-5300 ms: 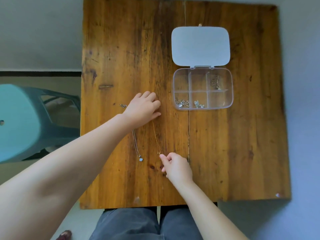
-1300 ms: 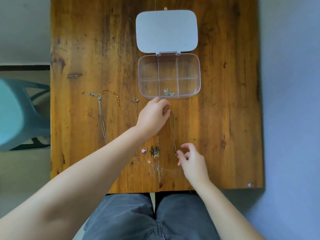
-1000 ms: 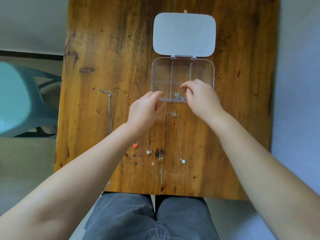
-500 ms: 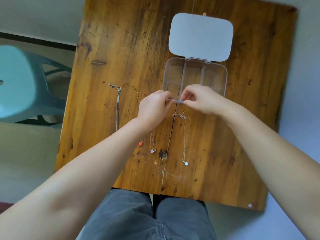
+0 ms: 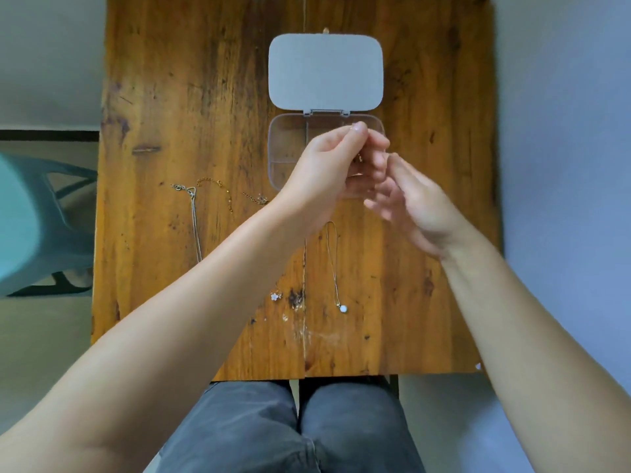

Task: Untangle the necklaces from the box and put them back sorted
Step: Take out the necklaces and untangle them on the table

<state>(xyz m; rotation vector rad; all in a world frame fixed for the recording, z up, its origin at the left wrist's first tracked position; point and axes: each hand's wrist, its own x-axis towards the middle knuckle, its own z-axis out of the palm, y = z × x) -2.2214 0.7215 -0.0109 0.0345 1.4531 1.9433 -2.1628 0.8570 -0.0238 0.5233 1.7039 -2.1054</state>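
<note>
Two hands over our open box (image 5: 277, 145): left hand (image 5: 327, 172) pinches a small chain piece (image 5: 360, 158); right hand (image 5: 415, 203) blurred, fingers spread, its hold unclear.

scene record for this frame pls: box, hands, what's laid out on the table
box: clear compartment box, lid open flat behind it
left hand: raised over box, fingertips pinched on something small, hard to make out
right hand: beside it, blurred, fingers spread
on table: silver chain leftmost; gold chain; flower pendant; necklace with pale round pendant
</note>
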